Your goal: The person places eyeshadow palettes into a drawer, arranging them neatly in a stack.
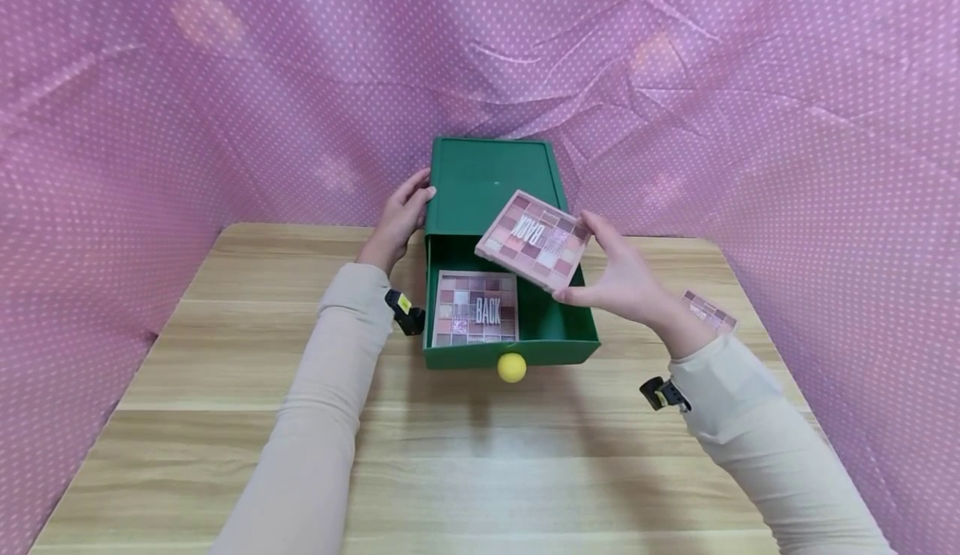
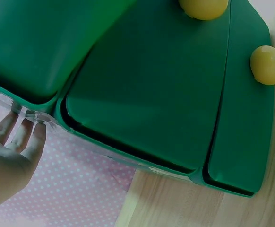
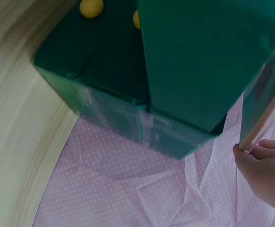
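Fingers point(image 2: 35, 142) of L hand point(image 1: 397, 220) extended, not gripping; tips touch L side of green cabinet point(image 1: 491, 192), near its top. L wrist cam point(image 1: 405, 312) w/ yellow label just below, by the cabinet. Cabinet stands on wood-grain table point(image 1: 225, 388); top drawer point(image 1: 465, 358) pulled out. In its L half, one pink palette point(image 1: 476, 309) lies flat, face up, "BACK" lettering upright in head view. Yellow knob point(image 1: 512, 368) on drawer front, approx mid. L wrist view: two lower drawers point(image 2: 147, 94) pushed in, each w/ own yellow knob.

Second palette point(image 1: 534, 242) tilted in the air over R half of open drawer, lettering upside down in head view. R hand point(image 1: 626, 276) pinches its R end btw thumb & fingers. R wrist cam point(image 1: 663, 393) below, on beige sleeve point(image 1: 750, 405). Third palette point(image 1: 708, 312) on table at far R, partly hidden behind R forearm. Pink dotted cloth point(image 1: 840, 188) at R edge, also behind & L.
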Demonstrator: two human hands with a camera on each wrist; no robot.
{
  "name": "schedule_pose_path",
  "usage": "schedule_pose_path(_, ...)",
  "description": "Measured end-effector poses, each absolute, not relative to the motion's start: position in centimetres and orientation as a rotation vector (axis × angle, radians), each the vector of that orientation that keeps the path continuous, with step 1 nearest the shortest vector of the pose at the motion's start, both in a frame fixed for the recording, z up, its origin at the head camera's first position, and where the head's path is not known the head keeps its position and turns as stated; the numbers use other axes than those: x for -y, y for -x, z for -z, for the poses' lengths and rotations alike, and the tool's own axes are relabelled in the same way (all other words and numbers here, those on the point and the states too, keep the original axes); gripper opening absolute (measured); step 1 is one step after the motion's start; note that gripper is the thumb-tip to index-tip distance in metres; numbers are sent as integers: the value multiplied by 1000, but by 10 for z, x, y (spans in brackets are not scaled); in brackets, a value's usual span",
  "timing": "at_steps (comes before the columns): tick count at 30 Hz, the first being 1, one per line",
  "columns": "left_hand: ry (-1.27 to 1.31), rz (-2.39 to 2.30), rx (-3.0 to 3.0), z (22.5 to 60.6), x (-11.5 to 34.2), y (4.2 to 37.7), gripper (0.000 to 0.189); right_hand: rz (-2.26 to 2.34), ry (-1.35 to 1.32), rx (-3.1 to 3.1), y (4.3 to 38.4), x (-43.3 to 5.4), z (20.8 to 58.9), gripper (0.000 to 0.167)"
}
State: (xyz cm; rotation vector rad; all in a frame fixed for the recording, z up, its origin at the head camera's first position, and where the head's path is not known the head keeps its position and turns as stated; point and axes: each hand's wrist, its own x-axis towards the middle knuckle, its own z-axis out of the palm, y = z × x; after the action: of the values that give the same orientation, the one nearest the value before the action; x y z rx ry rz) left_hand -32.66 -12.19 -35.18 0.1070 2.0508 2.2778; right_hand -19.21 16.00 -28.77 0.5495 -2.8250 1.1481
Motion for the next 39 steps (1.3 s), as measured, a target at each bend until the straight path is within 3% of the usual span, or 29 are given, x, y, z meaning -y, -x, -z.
schedule_pose_path(18, -94, -2261, -2079, 352, 120, 324, 46, -1135, -810, 2932, 179, -141, 296, 98)
schedule_pose_path(39, -106, -2294, -2044, 353, 121, 326, 46, -951, -856, 3114, 194, -123, 301, 99)
